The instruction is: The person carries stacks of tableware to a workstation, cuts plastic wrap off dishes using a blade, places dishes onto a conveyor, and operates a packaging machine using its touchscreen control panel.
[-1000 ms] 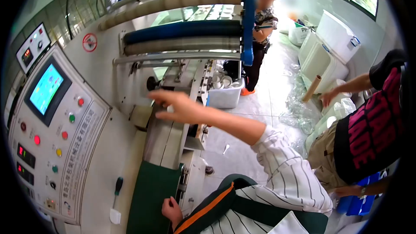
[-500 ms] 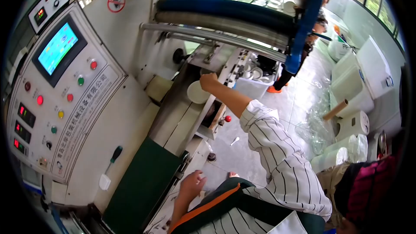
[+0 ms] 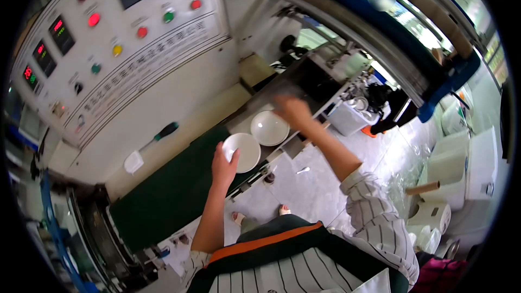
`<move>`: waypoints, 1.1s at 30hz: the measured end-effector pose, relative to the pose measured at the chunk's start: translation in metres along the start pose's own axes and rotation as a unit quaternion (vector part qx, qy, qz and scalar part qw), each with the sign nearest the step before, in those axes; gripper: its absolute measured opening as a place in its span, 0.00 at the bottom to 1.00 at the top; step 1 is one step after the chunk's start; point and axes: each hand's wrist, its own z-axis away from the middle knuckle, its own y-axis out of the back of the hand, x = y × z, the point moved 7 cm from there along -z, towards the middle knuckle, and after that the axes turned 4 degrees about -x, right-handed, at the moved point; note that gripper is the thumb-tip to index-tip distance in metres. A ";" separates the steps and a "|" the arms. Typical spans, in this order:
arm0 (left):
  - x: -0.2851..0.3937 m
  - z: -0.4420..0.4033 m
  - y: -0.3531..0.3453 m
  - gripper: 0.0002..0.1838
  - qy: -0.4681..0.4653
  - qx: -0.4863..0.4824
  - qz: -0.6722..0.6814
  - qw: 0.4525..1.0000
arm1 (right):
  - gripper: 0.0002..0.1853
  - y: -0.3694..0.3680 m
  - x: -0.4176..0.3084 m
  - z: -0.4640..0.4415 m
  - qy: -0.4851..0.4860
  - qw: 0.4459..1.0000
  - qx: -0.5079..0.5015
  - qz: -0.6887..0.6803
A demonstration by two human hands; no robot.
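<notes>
- what's my left hand (image 3: 222, 169) at?
- it's pinching the near bowl (image 3: 245, 154) by the rim, thumb on the inner side, fingers round the outside. bowl's white, open side facing my cam, at the end of the green belt (image 3: 173, 190). can't tell if it's lifted.
- and my right hand (image 3: 293, 111)?
- motion blur, so can't tell if it's spread or closed. looks to be approx. at the rim of the far bowl (image 3: 269, 125), though i wouldn't swear to contact.
- pos. of that one?
- open side up on the metal bed (image 3: 261, 102), just beside the near bowl.
- anything else nearby?
- scraper w/ a dark green handle (image 3: 165, 131) lies on the ledge (image 3: 209, 112), btwn belt & control panel (image 3: 135, 59). blue roller (image 3: 374, 19) upper r., white bin (image 3: 349, 121) w/ white pieces past the bed, small white spoon (image 3: 303, 171) on the floor (image 3: 325, 187).
</notes>
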 end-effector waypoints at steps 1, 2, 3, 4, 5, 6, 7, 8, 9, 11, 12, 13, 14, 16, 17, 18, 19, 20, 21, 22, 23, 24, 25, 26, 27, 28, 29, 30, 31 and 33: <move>-0.010 -0.002 0.000 0.25 0.032 -0.038 0.022 0.999 | 0.25 -0.004 0.011 -0.009 -0.008 0.999 -0.043 -0.006; -0.017 -0.004 0.000 0.23 0.060 -0.079 0.044 0.994 | 0.26 -0.011 0.019 -0.015 -0.021 0.996 -0.085 -0.012; -0.021 -0.005 0.001 0.19 0.081 -0.106 0.071 0.989 | 0.26 -0.035 0.025 -0.016 -0.069 0.978 -0.179 -0.084; -0.018 -0.004 0.004 0.17 0.076 -0.131 0.103 0.983 | 0.26 -0.063 0.032 -0.013 -0.118 0.944 -0.270 -0.151; -0.018 -0.002 0.007 0.16 0.040 -0.123 0.111 0.985 | 0.26 -0.085 0.039 -0.007 -0.165 0.896 -0.354 -0.210; -0.017 -0.001 0.010 0.15 0.002 -0.114 0.121 0.986 | 0.25 -0.088 0.047 -0.013 -0.127 0.923 -0.306 -0.197; -0.021 0.003 0.016 0.14 0.057 -0.135 0.136 0.980 | 0.24 -0.094 0.054 -0.015 -0.086 0.945 -0.258 -0.183; -0.021 0.008 0.029 0.13 0.112 -0.158 0.149 0.970 | 0.23 -0.085 0.040 -0.014 -0.045 0.962 -0.209 -0.171; -0.027 0.014 0.037 0.12 0.165 -0.182 0.159 0.956 | 0.19 -0.081 0.047 -0.004 -0.158 0.926 -0.175 -0.295; -0.054 0.026 0.042 0.13 0.206 -0.171 0.215 0.939 | 0.18 -0.037 -0.006 0.011 -0.163 0.924 -0.165 -0.304; -0.065 0.026 0.042 0.13 0.213 -0.175 0.240 0.931 | 0.17 -0.026 -0.022 0.013 -0.172 0.923 -0.146 -0.311; -0.069 0.027 0.044 0.18 0.219 -0.161 0.281 0.920 | 0.17 -0.030 -0.040 0.016 -0.138 0.944 -0.157 -0.256; -0.069 0.032 0.041 0.22 0.227 -0.164 0.325 0.903 | 0.19 -0.024 -0.070 0.021 -0.043 0.972 -0.143 -0.179; -0.079 0.035 0.031 0.31 0.304 -0.188 0.416 0.836 | 0.19 -0.059 -0.102 0.030 -0.019 0.969 -0.156 -0.193; -0.073 0.036 0.034 0.33 0.294 -0.196 0.432 0.830 | 0.18 -0.053 -0.125 0.036 0.043 0.975 -0.112 -0.185; -0.065 0.036 0.038 0.35 0.286 -0.193 0.452 0.823 | 0.12 -0.056 -0.137 0.040 0.057 0.974 -0.053 -0.211; -0.049 0.035 0.041 0.34 0.262 -0.210 0.463 0.820 | 0.13 -0.057 -0.143 0.045 -0.001 0.981 -0.054 -0.185; -0.042 0.035 0.044 0.33 0.246 -0.216 0.469 0.820 | 0.14 -0.058 -0.148 0.047 -0.052 0.983 -0.060 -0.166; -0.052 0.032 0.039 0.26 0.230 -0.187 0.437 0.849 | 0.14 -0.064 -0.149 0.048 -0.053 0.986 -0.047 -0.153; -0.055 0.037 0.041 0.24 0.224 -0.189 0.410 0.864 | 0.15 -0.069 -0.151 0.049 -0.051 0.987 -0.033 -0.147; -0.052 0.037 0.040 0.22 0.211 -0.192 0.385 0.877 | 0.16 -0.068 -0.149 0.050 -0.049 0.989 -0.014 -0.138; -0.048 0.037 0.039 0.21 0.195 -0.204 0.355 0.891 | 0.16 -0.069 -0.149 0.060 -0.042 0.986 -0.014 -0.161; -0.056 0.044 0.043 0.22 0.179 -0.194 0.303 0.916 | 0.17 -0.063 -0.146 0.074 -0.034 0.983 -0.011 -0.179; -0.046 0.058 0.053 0.23 0.142 -0.151 0.219 0.953 | 0.17 -0.053 -0.136 0.087 -0.022 0.982 -0.006 -0.188; -0.020 0.072 0.057 0.24 0.149 -0.183 0.257 0.937 | 0.20 -0.046 -0.130 0.109 0.026 0.974 -0.006 -0.223; 0.022 0.092 0.066 0.25 0.209 -0.193 0.223 0.932 | 0.23 -0.039 -0.120 0.136 -0.028 0.937 -0.104 -0.332; 0.033 0.113 0.056 0.27 0.204 -0.239 0.206 0.927 | 0.25 -0.047 -0.104 0.167 -0.038 0.893 -0.146 -0.424; 0.059 0.130 0.041 0.28 0.202 -0.305 0.209 0.907 | 0.26 -0.046 -0.086 0.198 -0.057 0.864 -0.182 -0.466; 0.086 0.145 0.020 0.29 0.135 -0.392 0.186 0.891 | 0.27 -0.046 -0.069 0.234 -0.073 0.830 -0.218 -0.509; 0.090 0.187 -0.048 0.31 0.118 -0.483 0.252 0.830 | 0.27 -0.033 -0.024 0.295 -0.120 0.827 -0.220 -0.503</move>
